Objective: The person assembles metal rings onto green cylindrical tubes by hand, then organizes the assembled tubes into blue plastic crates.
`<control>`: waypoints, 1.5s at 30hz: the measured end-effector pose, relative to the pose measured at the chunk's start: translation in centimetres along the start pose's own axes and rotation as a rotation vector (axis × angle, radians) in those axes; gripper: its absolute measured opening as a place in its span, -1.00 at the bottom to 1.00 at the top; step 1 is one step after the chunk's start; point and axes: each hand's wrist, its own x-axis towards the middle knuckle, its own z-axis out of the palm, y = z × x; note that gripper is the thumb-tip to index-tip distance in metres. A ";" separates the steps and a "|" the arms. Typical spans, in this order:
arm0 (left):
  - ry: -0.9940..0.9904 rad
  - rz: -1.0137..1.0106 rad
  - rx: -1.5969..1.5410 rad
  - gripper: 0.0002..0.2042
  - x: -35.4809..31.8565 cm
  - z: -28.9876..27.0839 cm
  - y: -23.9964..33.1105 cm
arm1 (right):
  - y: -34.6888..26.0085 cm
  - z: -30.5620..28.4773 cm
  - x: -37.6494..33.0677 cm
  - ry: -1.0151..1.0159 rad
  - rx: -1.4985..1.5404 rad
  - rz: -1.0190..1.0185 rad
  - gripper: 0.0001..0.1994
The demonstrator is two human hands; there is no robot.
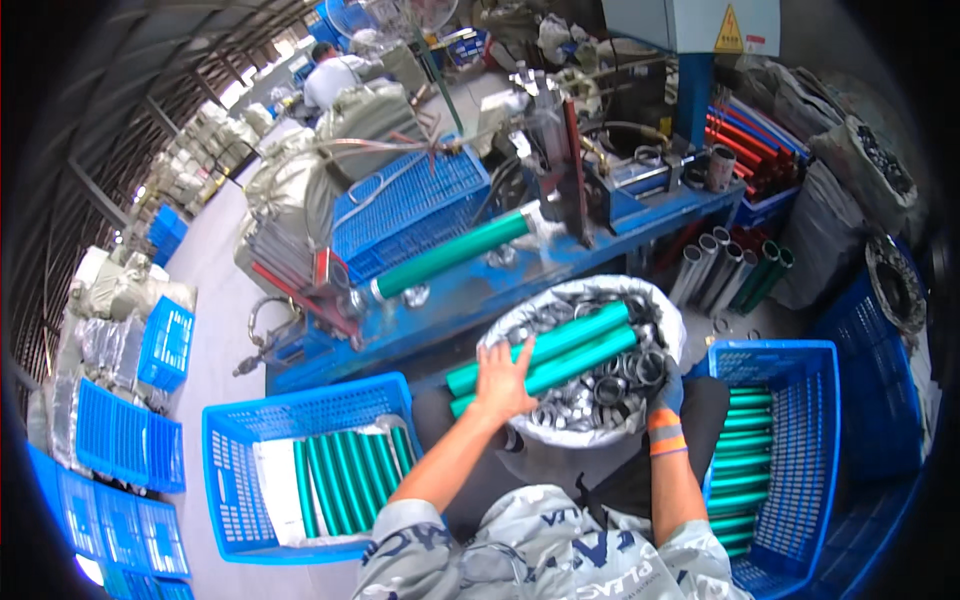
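Observation:
Two green tubes (575, 345) lie side by side across a white sack (668, 310) filled with loose metal rings (608, 390). My bare left hand (505, 382) rests on the near-left part of these tubes, its fingers spread. At the sack's right rim is my right hand (668, 388), in a grey glove with an orange-banded cuff. It is beside a larger dark ring (646, 371); its fingers are mostly hidden, so I cannot tell whether it grips the ring. Beyond the sack, another green tube (455, 254) lies in a fixture on the blue workbench (410, 335).
Blue crates of green tubes flank me, a left crate (235, 500) and a right crate (815, 470). Grey and green pipes (730, 268) stand beyond the sack at right, below red tubes (745, 140). A blue basket (410, 210) is behind the bench; a person (330, 78) works far back.

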 end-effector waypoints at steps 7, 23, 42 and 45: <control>0.108 0.082 0.014 0.18 0.8 6.9 2.2 | -0.7 0.3 -0.3 -0.032 -0.025 0.092 -0.41; 0.381 -0.049 -0.306 -0.09 -5.8 -9.6 0.6 | -2.3 3.2 -4.6 -0.261 -0.058 0.247 -0.23; 0.036 -0.107 -0.331 -0.32 -14.8 -12.9 -2.8 | 1.8 10.9 -11.4 -0.726 -0.223 0.317 0.11; 0.007 -0.085 -0.320 -0.31 -15.4 -12.5 -3.6 | 1.7 11.4 -11.7 -0.752 -0.344 0.240 0.01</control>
